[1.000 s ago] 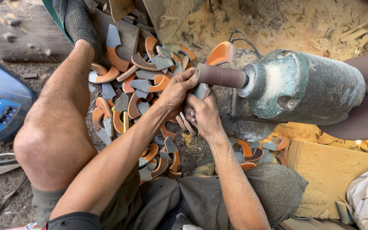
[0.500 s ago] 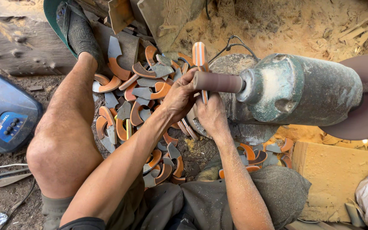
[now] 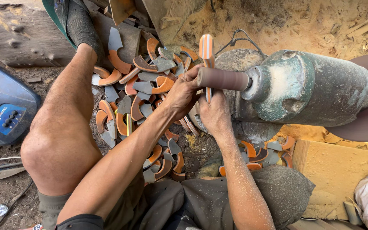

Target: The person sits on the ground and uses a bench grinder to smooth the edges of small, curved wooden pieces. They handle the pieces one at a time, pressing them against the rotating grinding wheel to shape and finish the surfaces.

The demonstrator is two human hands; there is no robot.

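Both hands grip one curved orange-and-grey piece (image 3: 206, 49) and hold it on edge against the brown sanding drum (image 3: 222, 79) of a green-grey motor (image 3: 316, 89). My left hand (image 3: 183, 93) holds the piece from the left, just below the drum's tip. My right hand (image 3: 214, 113) holds its lower end under the drum. The piece's upper end sticks up above the drum; its middle is hidden behind the drum and fingers.
A heap of several similar curved orange and grey pieces (image 3: 137, 89) lies on the ground by my left leg (image 3: 64, 127). More pieces (image 3: 265, 153) sit under the motor. A blue device (image 3: 5, 106) stands at left, a wooden block (image 3: 337, 170) at lower right, sawdust beyond.
The piece has been turned from lying tilted behind the drum to standing on edge against it. My hands stayed at the drum, and the view has shifted slightly.
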